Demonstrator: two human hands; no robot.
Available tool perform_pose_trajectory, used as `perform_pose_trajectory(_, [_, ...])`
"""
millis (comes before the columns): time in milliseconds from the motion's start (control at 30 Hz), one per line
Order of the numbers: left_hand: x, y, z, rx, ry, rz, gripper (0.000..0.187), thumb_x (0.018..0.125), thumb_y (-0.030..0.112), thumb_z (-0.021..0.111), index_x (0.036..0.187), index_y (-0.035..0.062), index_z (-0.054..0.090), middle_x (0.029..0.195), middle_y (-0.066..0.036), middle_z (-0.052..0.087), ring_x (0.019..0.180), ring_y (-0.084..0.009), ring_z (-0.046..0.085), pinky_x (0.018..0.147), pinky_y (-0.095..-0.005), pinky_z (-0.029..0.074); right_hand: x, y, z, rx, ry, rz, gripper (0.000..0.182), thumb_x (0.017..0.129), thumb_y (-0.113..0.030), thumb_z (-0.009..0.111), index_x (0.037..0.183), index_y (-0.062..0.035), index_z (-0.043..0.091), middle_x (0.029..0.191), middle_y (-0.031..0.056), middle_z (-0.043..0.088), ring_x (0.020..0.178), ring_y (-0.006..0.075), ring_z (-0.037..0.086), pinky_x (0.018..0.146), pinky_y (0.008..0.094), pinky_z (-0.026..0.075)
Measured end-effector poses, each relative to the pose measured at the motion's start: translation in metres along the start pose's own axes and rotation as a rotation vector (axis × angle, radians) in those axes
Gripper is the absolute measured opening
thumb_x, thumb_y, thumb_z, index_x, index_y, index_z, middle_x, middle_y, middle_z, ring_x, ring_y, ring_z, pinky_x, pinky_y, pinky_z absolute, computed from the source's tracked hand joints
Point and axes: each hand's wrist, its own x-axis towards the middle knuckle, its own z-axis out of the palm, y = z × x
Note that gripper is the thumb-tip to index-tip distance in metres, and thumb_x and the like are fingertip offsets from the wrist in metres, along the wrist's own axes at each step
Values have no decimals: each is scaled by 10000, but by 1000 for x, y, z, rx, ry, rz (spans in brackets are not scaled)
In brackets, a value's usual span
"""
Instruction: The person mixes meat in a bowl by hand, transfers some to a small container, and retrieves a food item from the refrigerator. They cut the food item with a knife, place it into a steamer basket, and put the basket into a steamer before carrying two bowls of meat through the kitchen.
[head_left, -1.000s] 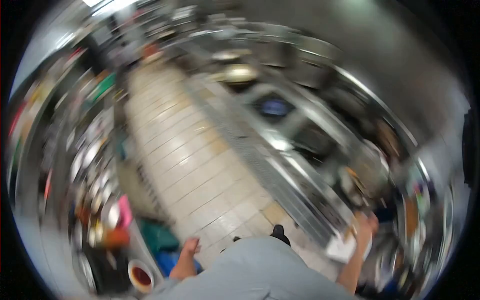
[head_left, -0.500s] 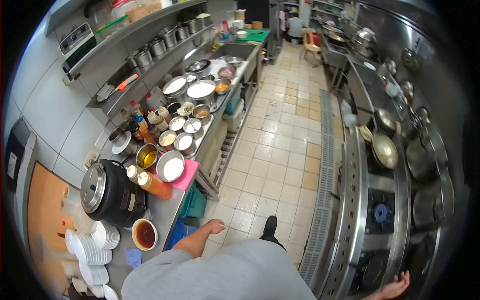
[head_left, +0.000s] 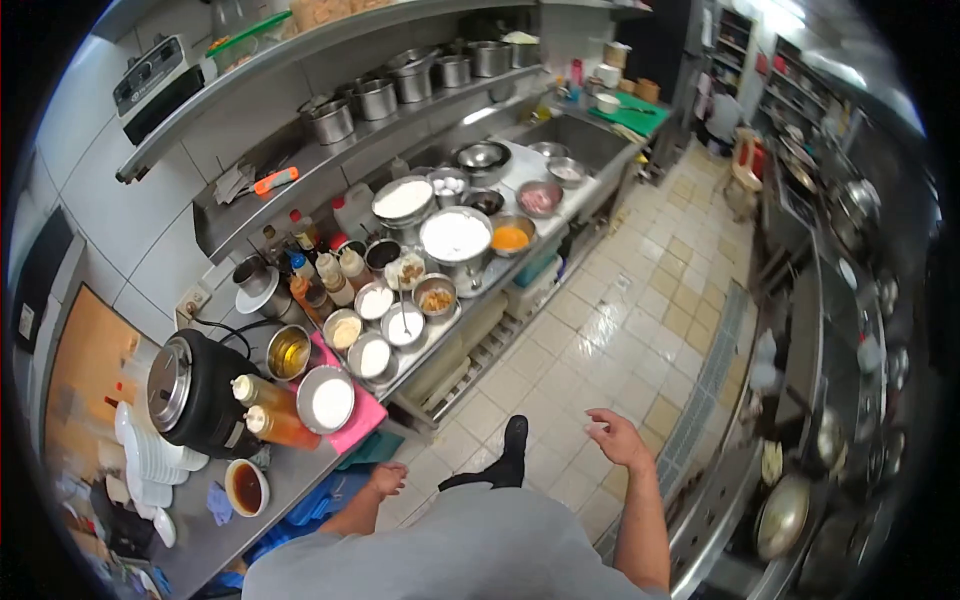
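My left hand (head_left: 387, 480) hangs low beside the counter's front edge, fingers loosely apart and nothing in them. Out over the tiled floor is my right hand (head_left: 617, 438), its fingers spread and empty. Nearest the left hand, on the steel counter, stand a bowl of brown sauce (head_left: 247, 488) and a metal bowl of white contents (head_left: 327, 400) by a pink cloth (head_left: 362, 420). Two squeeze bottles (head_left: 270, 425) with orange contents lean next to that bowl. Behind them are a black lidded warmer pot (head_left: 205, 390) and a pot of yellow oil (head_left: 290, 353).
Several metal bowls of ingredients, including a large white-filled one (head_left: 456, 235), crowd the counter toward the sink (head_left: 570, 140). Stacked white dishes (head_left: 150, 450) stand at left. A stove with a wok (head_left: 783, 515) lines the right side. A person (head_left: 722, 112) is far down the aisle.
The view has turned, bringing the counter further into the middle. My right hand has come from beside the stove to over the floor. My left hand has shifted slightly left and down in view.
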Motion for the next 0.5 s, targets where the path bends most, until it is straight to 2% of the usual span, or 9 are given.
perform_pose_trajectory(33, [20, 27, 21, -34, 14, 1, 358, 931, 343, 668, 1213, 121, 674, 992, -48, 695, 815, -211, 665, 671, -360, 555, 34, 32, 14, 152, 155, 89, 336, 969, -274, 593, 1193, -30, 649, 1010, 222, 701, 892, 386, 690, 801, 445, 545])
perform_pose_trajectory(100, [52, 86, 69, 115, -119, 143, 384, 943, 367, 673, 1231, 114, 671, 999, -46, 692, 809, -188, 655, 671, -345, 545, 70, 89, 17, -429, 199, 294, 294, 955, -241, 577, 1102, -10, 684, 1014, 238, 704, 911, 437, 681, 811, 479, 549])
perform_pose_trajectory(133, [66, 128, 93, 147, -162, 204, 389, 948, 373, 670, 1234, 108, 670, 996, -42, 695, 800, -172, 647, 667, -334, 537, 70, 135, 18, -519, -21, 515, 283, 932, -230, 583, 1054, -8, 710, 1000, 228, 715, 941, 457, 667, 830, 509, 542])
perform_pose_trajectory(200, [99, 218, 135, 196, -238, 388, 396, 962, 373, 656, 1246, 97, 665, 986, -36, 699, 784, -145, 631, 652, -311, 521, 32, 297, 21, -910, -722, 426, 470, 1008, -401, 423, 1248, -87, 676, 1185, 224, 684, 1173, 415, 618, 1027, 486, 475])
perform_pose_trajectory(233, [122, 268, 159, 211, -274, 515, 397, 970, 367, 645, 1256, 92, 662, 977, -33, 701, 775, -134, 623, 640, -300, 513, -7, 302, -1, -700, -312, 377, 459, 993, -387, 442, 1274, -104, 668, 1200, 168, 700, 1210, 379, 615, 1019, 463, 486])
perform_pose_trajectory(267, [99, 340, 177, 123, -306, 503, 381, 981, 347, 633, 1250, 79, 662, 965, -33, 696, 782, -122, 612, 647, -296, 509, -15, 324, -23, -947, -656, 577, 376, 922, -291, 571, 1217, -93, 695, 1140, 179, 718, 1009, 374, 696, 874, 447, 549])
perform_pose_trajectory(300, [100, 393, 195, 137, -316, 597, 364, 992, 310, 624, 1268, 74, 650, 962, -29, 684, 795, -115, 601, 660, -291, 508, -30, 340, -41, -911, -669, 675, 366, 906, -291, 604, 1190, -81, 701, 1104, 168, 720, 955, 369, 693, 840, 455, 548])
perform_pose_trajectory(367, [105, 490, 233, -54, -491, 538, 409, 1017, 264, 578, 1386, 91, 558, 1139, -67, 658, 879, -152, 616, 734, -329, 530, -70, 374, -72, -724, -494, 783, 356, 874, -293, 670, 1138, -59, 714, 1030, 147, 724, 847, 359, 685, 772, 472, 546])
perform_pose_trajectory(500, [124, 644, 296, -590, -720, 320, 617, 1023, 380, 574, 1530, 113, 345, 1394, -153, 519, 1092, -263, 601, 918, -438, 529, -100, 439, -111, -524, -377, 770, 343, 844, -291, 741, 1063, -27, 727, 920, 118, 729, 708, 338, 676, 686, 492, 543])
